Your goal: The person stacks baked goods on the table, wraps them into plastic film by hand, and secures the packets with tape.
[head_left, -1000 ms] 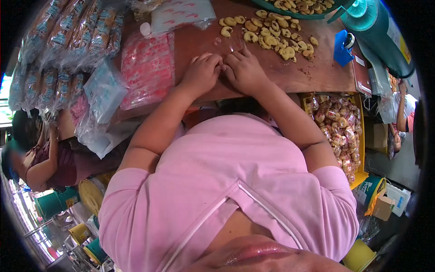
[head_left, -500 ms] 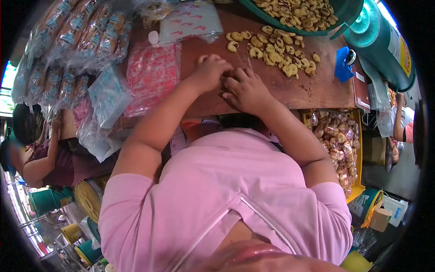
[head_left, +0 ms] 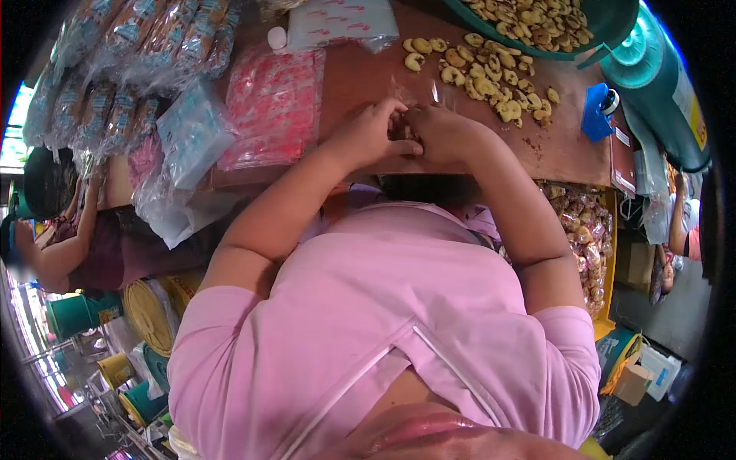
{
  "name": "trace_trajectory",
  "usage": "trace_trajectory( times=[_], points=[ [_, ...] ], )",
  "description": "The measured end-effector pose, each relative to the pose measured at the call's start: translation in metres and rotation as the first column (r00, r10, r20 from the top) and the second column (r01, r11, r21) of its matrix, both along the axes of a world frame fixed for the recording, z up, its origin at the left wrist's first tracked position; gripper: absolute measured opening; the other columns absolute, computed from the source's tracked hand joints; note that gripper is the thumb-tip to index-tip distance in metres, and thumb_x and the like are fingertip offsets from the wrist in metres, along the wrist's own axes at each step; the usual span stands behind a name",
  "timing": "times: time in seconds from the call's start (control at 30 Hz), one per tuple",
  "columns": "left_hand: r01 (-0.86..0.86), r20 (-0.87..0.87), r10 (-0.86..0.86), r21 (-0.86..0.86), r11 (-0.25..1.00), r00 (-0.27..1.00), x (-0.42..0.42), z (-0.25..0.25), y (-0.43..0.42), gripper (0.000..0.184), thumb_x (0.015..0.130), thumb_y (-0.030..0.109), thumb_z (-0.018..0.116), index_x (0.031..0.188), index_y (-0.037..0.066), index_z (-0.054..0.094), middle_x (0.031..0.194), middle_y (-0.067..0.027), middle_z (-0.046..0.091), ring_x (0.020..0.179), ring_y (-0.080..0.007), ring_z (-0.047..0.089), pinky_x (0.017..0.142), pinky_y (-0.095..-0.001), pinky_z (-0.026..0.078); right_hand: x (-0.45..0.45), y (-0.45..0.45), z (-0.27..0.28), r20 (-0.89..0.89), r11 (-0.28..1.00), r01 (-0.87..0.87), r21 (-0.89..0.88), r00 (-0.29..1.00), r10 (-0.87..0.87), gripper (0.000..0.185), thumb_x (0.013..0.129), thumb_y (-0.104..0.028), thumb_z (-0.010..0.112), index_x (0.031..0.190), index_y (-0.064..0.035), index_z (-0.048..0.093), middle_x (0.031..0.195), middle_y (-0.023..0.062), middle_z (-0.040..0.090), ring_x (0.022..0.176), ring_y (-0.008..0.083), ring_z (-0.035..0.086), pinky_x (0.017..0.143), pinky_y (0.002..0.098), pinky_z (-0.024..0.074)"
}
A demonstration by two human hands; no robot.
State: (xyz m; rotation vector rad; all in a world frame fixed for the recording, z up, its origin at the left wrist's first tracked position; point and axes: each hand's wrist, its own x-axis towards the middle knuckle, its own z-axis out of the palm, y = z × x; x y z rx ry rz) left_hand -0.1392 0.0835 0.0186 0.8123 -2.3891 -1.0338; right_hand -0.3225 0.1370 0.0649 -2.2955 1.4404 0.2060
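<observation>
Head view: left hand (head_left: 368, 138) and right hand (head_left: 454, 136) curl together beside the cookies (head_left: 484, 86), probably steadying something; can't tell what's gripped.

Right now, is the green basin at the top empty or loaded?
Loaded: curved cookies cover much of the inside of the basin that shows.

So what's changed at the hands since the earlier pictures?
The left hand has opened, its thumb now spread from its fingers beside the right hand; a second ago both hands' fingertips met. Whether anything was taken up or let go is hidden. The view shifted; things on the table sit farther right, though loose cookies, pink wrappers and blue dispenser stayed put.
</observation>
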Motion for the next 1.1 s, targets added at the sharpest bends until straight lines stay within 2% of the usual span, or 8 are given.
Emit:
trace_trajectory(
  times=[0.13, 0.23, 0.33, 0.43, 0.53, 0.73, 0.83, 1.1],
  points=[
    [0.095, -0.010, -0.096, 0.220, 0.971, 0.995, -0.001, -0.002, -0.019, 0.060, 0.082, 0.036, 0.084, 0.123, 0.000, 0.059, 0.110, -0.0173, 0.070, 0.102, -0.0290, 0.069, 0.091, -0.0387, 0.054, -0.007, 0.018, -0.015, 0.301, 0.957, 0.285, -0.053, 0.918, -0.257, 0.050, 0.091, -0.043, 0.070, 0.122, -0.0036, 0.066, 0.115, 0.0232, 0.070, 0.105, 0.0421, 0.068, 0.093, 0.0466, 0.0535],
    [0.147, 0.046, -0.158, 0.180, 0.973, 0.986, 0.002, -0.003, -0.026, 0.057, 0.088, 0.037, 0.078, 0.125, -0.001, 0.059, 0.112, -0.0177, 0.070, 0.106, -0.0316, 0.067, 0.095, -0.0412, 0.052, 0.003, 0.048, 0.016, 0.560, 0.831, 0.554, 0.052, 0.673, -0.484, 0.048, 0.093, -0.035, 0.071, 0.125, -0.0008, 0.062, 0.115, 0.0259, 0.070, 0.108, 0.0417, 0.068, 0.093, 0.0467, 0.0536],
    [0.089, 0.056, -0.090, 0.024, 0.996, 0.994, -0.007, -0.020, -0.013, 0.057, 0.091, 0.044, 0.073, 0.126, 0.001, 0.059, 0.119, -0.0171, 0.068, 0.113, -0.0337, 0.063, 0.100, -0.0465, 0.048, -0.010, 0.053, -0.046, 0.794, 0.808, 0.589, 0.022, 0.480, -0.372, 0.053, 0.091, -0.021, 0.072, 0.135, 0.0017, 0.053, 0.122, 0.0291, 0.066, 0.115, 0.0418, 0.065, 0.097, 0.0454, 0.0523],
    [-0.025, 0.051, 0.050, -0.397, 0.917, 0.997, -0.015, -0.018, 0.022, 0.056, 0.091, 0.048, 0.069, 0.127, 0.005, 0.060, 0.125, -0.0154, 0.065, 0.119, -0.0354, 0.059, 0.103, -0.0502, 0.045, 0.000, 0.058, -0.070, 0.885, 0.785, 0.616, 0.068, 0.326, -0.332, 0.062, 0.088, -0.014, 0.073, 0.142, 0.0026, 0.046, 0.131, 0.0305, 0.059, 0.123, 0.0436, 0.060, 0.101, 0.0454, 0.0504],
    [-0.027, 0.092, 0.066, -0.377, 0.926, 0.994, -0.022, -0.020, 0.021, 0.055, 0.086, 0.050, 0.073, 0.121, 0.010, 0.062, 0.123, -0.0107, 0.064, 0.118, -0.0347, 0.057, 0.102, -0.0496, 0.044, 0.012, 0.078, -0.039, 0.855, 0.787, 0.616, 0.028, 0.393, -0.338, 0.075, 0.083, 0.009, 0.065, 0.150, 0.0021, 0.032, 0.141, 0.0209, 0.051, 0.132, 0.0330, 0.052, 0.108, 0.0408, 0.0467],
    [-0.010, 0.070, 0.036, -0.333, 0.943, 0.997, -0.025, -0.021, 0.018, 0.050, 0.083, 0.046, 0.075, 0.117, 0.011, 0.063, 0.118, -0.0082, 0.065, 0.115, -0.0334, 0.058, 0.101, -0.0487, 0.045, -0.017, 0.113, -0.051, 0.498, 0.701, 0.518, -0.490, 0.826, -0.264, 0.046, 0.083, -0.008, 0.075, 0.127, -0.0099, 0.061, 0.117, 0.0153, 0.060, 0.114, 0.0364, 0.056, 0.097, 0.0458, 0.0471],
    [0.001, 0.067, 0.021, -0.311, 0.951, 0.998, -0.025, -0.020, 0.018, 0.048, 0.083, 0.044, 0.075, 0.116, 0.012, 0.063, 0.118, -0.0072, 0.065, 0.115, -0.0329, 0.058, 0.100, -0.0491, 0.044, -0.030, 0.112, -0.053, 0.443, 0.711, 0.432, -0.555, 0.877, -0.187, 0.021, 0.084, -0.015, 0.074, 0.104, -0.0100, 0.069, 0.110, 0.0106, 0.063, 0.109, 0.0345, 0.057, 0.093, 0.0452, 0.0460],
    [0.106, 0.138, -0.062, -0.343, 0.933, 0.988, -0.020, -0.013, 0.010, 0.046, 0.083, 0.046, 0.074, 0.116, 0.016, 0.063, 0.120, -0.0039, 0.064, 0.120, -0.0312, 0.055, 0.100, -0.0521, 0.041, -0.048, 0.064, -0.034, 0.480, 0.798, 0.333, -0.502, 0.875, -0.063, 0.014, 0.088, -0.021, 0.070, 0.093, -0.0083, 0.072, 0.107, 0.0148, 0.071, 0.106, 0.0385, 0.064, 0.094, 0.0494, 0.0494]
  ],
)
